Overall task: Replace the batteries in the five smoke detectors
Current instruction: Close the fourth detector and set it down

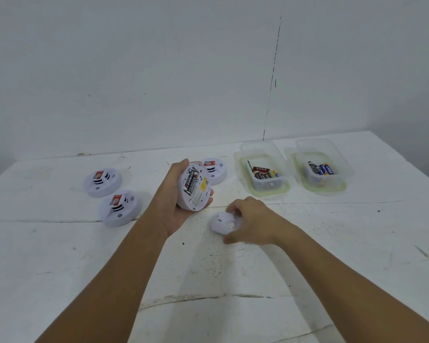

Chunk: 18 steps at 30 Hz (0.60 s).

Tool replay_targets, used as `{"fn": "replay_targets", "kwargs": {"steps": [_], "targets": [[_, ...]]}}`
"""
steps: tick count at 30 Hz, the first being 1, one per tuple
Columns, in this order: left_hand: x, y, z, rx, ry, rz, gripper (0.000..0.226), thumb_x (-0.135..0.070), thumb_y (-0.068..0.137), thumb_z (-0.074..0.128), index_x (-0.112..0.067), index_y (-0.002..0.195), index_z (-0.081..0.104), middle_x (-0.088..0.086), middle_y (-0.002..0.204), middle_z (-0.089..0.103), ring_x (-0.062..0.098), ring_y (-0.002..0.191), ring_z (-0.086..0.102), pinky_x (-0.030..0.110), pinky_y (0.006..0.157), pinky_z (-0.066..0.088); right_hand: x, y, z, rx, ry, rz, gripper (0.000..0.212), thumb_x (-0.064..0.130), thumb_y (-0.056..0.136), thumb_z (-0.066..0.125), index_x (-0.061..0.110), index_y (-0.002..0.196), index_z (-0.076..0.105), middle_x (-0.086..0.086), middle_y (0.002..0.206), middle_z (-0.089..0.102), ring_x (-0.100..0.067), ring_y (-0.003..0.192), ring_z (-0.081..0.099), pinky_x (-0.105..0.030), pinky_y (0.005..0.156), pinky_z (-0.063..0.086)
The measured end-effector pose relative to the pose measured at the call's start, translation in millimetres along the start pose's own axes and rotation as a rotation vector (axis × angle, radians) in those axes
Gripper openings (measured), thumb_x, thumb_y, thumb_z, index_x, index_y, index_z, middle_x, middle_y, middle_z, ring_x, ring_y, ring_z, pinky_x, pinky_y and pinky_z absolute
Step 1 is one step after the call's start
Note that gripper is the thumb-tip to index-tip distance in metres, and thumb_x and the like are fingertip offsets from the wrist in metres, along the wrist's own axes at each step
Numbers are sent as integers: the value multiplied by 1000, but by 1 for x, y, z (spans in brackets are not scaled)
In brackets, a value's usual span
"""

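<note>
Two batteries point(190, 180) show in the detector point(194, 186) the left hand point(174, 206) holds

**Four detectors, two tubs on the table**

Four smoke detectors were visible: one point(195, 186) held with its battery bay open, three point(102, 182) point(119, 208) point(214, 170) on the table. One detached round cover point(222, 223) lay nearby. Two clear plastic tubs point(263, 169) point(321, 164) held batteries, too jumbled to count.

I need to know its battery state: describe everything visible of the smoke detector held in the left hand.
The smoke detector is a round white plastic disc, held tilted off the table with its back facing the camera. The open compartment shows dark batteries inside, beside a yellow label and printed text. The left hand grips its rim; nothing else touches it.
</note>
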<state>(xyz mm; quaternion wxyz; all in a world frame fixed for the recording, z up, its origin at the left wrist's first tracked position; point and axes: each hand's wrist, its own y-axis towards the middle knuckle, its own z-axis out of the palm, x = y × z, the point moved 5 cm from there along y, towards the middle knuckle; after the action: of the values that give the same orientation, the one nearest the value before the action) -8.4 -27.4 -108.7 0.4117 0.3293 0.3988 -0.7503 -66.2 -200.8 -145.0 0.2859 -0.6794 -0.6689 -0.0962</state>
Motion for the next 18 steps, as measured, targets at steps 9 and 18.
{"fn": "replay_targets", "kwargs": {"steps": [9, 18], "targets": [[-5, 0, -9, -47, -118, 1, 41, -54, 95, 61, -18, 108, 76, 15, 112, 75, 38, 103, 66, 47, 93, 56, 7, -10, -34, -560, 397, -140, 73, 45, 80, 86, 25, 141, 51, 13, 127, 51, -11, 116, 54, -26, 96, 49], [2, -6, 18, 206, -216, -152, 61, -62, 95, 52, -13, 124, 74, 12, 125, 69, 33, 113, 64, 39, 78, 56, 48, -19, -34, -606, 454, -527, 52, 38, 82, 86, 37, 131, 70, 14, 137, 59, -5, 133, 49, -19, 111, 37]]}}
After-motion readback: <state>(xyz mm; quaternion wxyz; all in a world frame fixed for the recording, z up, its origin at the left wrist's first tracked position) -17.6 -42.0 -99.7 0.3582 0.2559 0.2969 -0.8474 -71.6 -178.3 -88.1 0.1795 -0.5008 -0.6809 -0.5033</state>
